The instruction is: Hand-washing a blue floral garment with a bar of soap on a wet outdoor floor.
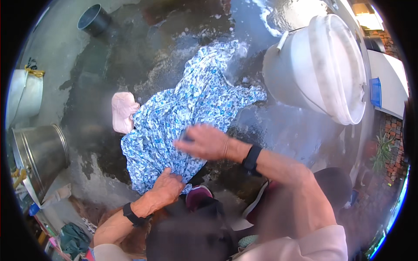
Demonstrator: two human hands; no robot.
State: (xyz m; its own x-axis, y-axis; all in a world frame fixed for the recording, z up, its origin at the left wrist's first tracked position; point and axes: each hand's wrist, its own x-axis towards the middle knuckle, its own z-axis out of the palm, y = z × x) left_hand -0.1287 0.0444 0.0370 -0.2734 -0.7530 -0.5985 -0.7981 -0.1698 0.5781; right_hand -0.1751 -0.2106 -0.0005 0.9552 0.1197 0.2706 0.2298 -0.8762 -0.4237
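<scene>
A wet garment [196, 107] with a blue and white floral print lies spread and wrinkled on the wet concrete floor in front of me. My left hand [168, 184] grips its near edge, bunching the cloth between thumb and fingers. Blurred by motion, my right hand [205, 142] is over the middle of the garment with its fingers curled around a small dark object [187, 135]. Most of that object is hidden by the hand, so its kind is unclear. A pale pink block, probably soap [122, 112], rests against the garment's left side.
At right a large white plastic bucket [287, 71] leans near suds. A dark cylindrical container [94, 23] is at far left. A white bucket [31, 94] and a steel bucket [42, 156] line the left edge. My maroon shoe [197, 195] is close to the cloth.
</scene>
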